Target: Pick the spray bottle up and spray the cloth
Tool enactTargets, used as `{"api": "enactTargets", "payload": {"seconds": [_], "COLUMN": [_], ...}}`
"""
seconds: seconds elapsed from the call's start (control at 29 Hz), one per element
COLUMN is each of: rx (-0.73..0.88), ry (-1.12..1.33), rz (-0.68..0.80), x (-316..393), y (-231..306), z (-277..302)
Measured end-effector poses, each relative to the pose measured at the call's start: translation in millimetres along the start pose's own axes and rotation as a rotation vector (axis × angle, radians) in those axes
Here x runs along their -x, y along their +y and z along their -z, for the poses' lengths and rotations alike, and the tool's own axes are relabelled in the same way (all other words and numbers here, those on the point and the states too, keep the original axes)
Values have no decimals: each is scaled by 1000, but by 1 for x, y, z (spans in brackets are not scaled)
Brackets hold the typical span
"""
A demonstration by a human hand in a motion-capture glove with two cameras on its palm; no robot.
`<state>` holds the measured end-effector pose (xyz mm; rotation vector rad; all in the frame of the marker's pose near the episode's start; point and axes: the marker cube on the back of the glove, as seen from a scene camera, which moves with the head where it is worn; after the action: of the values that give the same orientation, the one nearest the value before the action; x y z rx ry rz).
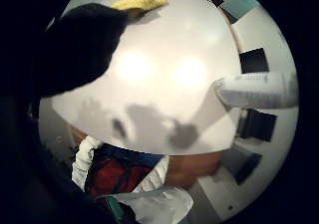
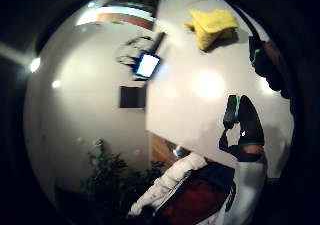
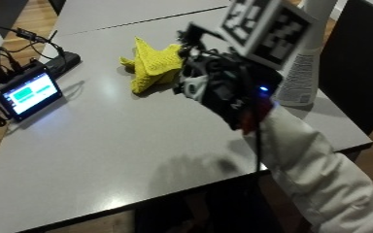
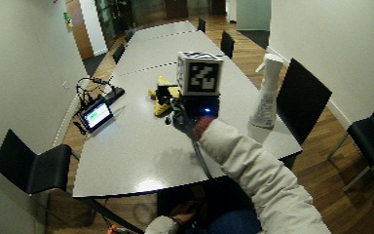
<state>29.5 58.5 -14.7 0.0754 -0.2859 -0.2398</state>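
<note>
1. The bottle [image 3: 301, 73] stands upright near the table [image 3: 122, 145] edge, long axis vertical
2. The right hand [image 3: 228, 90] hangs above the table beside it, not touching; finger state: cannot tell
3. The cloth [image 3: 149, 65] lies beyond the hand, away from the bottle

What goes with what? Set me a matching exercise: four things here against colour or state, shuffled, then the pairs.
Things:
1 cloth
2 bottle
3 hand
4 screen

States:
A white, upright
B lit, cabled
C yellow, crumpled
D black-gloved, in the air

Pairs: 1-C, 2-A, 3-D, 4-B
</note>
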Motion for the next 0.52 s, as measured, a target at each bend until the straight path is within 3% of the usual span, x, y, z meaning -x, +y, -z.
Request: {"api": "enactTargets", "payload": {"seconds": [0.14,0.21,0.31,0.41,0.52], "rx": [-210,-357,-657,-927,-990], "ry": [-458,-705,-915,-862,-817], "rz": [255,296,169,-12,-148], "x": [-29,-45,-88,-159,-211], "y": [59,91,118,112,100], "z": [25,38,51,42,18]}}
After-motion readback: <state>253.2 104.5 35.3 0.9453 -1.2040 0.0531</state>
